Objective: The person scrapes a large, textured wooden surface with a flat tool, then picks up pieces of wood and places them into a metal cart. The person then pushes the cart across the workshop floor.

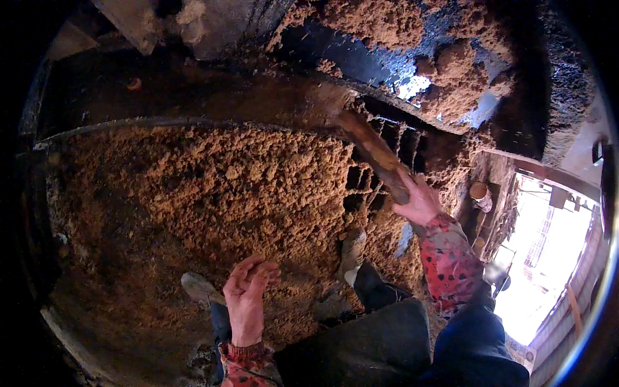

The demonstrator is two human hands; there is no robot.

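Observation:
My right hand (422, 201) is wrapped round the near end of a thick brown wooden stick (371, 143). The stick slants up and to the left across a dark grate (361, 184), and its far end meets the edge of a dark, wet-looking beam (258, 97). My left hand (248, 290) hangs above the loose material, fingers loosely bent and slightly apart, with nothing visible in them. Below and around both hands spreads crumbly reddish-brown soil-like material (245, 187).
My shoes (201, 288) stand on the crumbly layer. More clumps (380, 26) lie on a dark sloping surface at the upper right. A round post end (479, 191) juts out near the bright opening (541, 251) on the right. Square holes show in the grate.

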